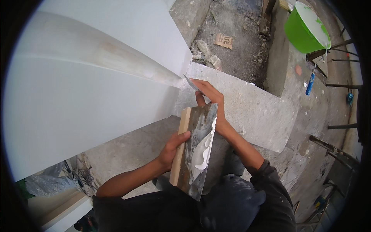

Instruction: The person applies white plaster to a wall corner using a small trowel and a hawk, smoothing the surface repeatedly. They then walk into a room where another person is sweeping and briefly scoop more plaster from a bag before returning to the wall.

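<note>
My left hand [174, 150] grips the pale wooden handle [179, 143] of a wide metal blade [197, 127] held at an angle, with a ridge of white paste [203, 154] along its right edge. Just beyond it, my right hand [210, 94] holds a small putty knife [191, 83] near the lower end of a white column [85, 108] with a long rounded strip down it. The blade partly hides my right fingers, and whether the knife touches the surface I cannot tell. Both stand over a pale concrete slab [255, 120].
A green tub [303, 31] with white material sits at upper right, with a blue-handled tool [309, 84] below it. A torn paper piece [224, 40] lies among debris in a recess. Metal bars [340, 158] line the right side. Crumpled plastic [50, 185] lies at lower left.
</note>
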`<control>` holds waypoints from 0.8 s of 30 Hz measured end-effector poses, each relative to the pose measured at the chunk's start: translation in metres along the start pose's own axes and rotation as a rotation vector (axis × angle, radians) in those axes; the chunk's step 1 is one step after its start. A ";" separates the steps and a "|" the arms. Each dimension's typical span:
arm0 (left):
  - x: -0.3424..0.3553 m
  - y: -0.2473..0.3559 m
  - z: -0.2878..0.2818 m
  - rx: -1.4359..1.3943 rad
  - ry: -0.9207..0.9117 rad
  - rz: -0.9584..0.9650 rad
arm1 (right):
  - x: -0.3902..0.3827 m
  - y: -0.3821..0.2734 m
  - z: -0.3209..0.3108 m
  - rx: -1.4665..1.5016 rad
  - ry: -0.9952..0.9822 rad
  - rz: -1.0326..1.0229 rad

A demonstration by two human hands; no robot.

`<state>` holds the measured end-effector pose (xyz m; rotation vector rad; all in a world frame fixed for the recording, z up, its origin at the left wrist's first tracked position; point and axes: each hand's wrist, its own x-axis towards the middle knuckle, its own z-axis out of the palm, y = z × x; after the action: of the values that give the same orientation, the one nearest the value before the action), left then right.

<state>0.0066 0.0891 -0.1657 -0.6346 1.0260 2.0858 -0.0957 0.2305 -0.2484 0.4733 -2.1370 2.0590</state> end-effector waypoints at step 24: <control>-0.007 0.003 0.008 0.080 -0.040 0.033 | -0.006 0.018 0.089 -0.115 0.262 -0.065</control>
<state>0.0080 0.0915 -0.1546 -0.5374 1.0977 2.0661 -0.0850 0.1431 -0.2729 0.2393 -2.0418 1.8360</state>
